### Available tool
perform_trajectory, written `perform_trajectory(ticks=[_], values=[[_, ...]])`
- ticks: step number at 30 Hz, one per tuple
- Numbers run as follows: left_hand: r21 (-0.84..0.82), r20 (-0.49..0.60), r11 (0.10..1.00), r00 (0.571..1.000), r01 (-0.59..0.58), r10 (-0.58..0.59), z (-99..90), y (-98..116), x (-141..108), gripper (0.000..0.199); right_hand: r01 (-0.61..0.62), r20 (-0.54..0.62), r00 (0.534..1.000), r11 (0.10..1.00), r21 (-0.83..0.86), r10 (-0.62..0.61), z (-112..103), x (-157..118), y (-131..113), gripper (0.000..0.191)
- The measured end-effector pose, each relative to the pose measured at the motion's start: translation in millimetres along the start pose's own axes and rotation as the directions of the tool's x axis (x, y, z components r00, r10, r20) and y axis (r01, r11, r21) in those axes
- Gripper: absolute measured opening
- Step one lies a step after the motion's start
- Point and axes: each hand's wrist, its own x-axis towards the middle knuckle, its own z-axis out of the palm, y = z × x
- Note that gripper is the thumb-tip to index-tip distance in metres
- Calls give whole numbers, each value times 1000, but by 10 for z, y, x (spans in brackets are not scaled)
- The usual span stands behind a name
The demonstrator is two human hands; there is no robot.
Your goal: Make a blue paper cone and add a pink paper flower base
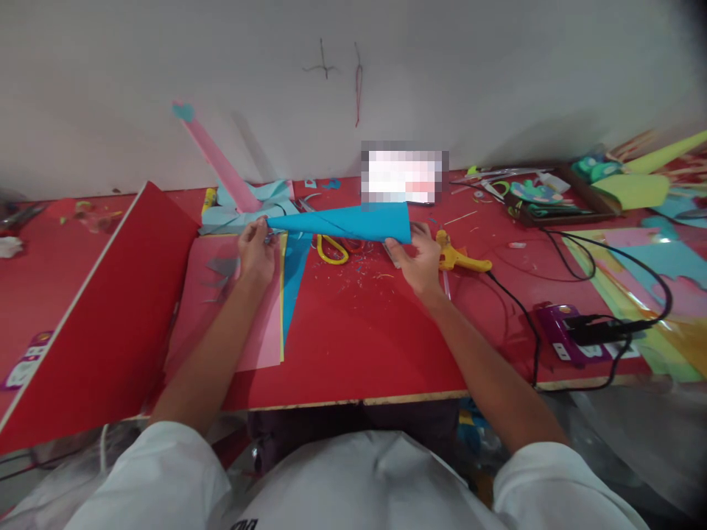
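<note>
A blue paper cone (347, 221) lies sideways between my two hands, held above the red table. Its narrow tip is pinched in the closed fingers of my left hand (258, 246), where something small and shiny also shows, too small to name. My right hand (418, 254) is closed on the wide end, thumb in front and the other fingers partly hidden behind the paper. Below the cone are yellow-handled scissors (332, 250) and paper scraps. Beside my right hand lies a yellow glue gun (464, 261) with a black cord.
Pink sheets (259, 338) lie under my left forearm beside an upright red partition (121, 316). A pink paper cone (221, 162) stands behind. A purple power strip (557, 350) with looping cables, a brown tray (579, 210) of cut paper and coloured sheets (663, 258) are at right.
</note>
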Motion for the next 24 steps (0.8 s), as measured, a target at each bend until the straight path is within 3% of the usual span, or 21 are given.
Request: perform_trajectory(ticks=[13, 21, 24], values=[[45, 33, 998, 999, -40, 39, -25, -45, 30, 23, -30, -55, 998, 999, 24, 32, -33, 19, -48, 48], [80, 54, 995, 997, -51, 46, -38, -55, 38, 20, -299, -66, 945, 925, 236, 322, -5, 20, 80, 52], [100, 91, 992, 994, -77, 68, -51, -81, 47, 21, -322, -65, 934, 906, 275, 351, 11, 20, 82, 55]])
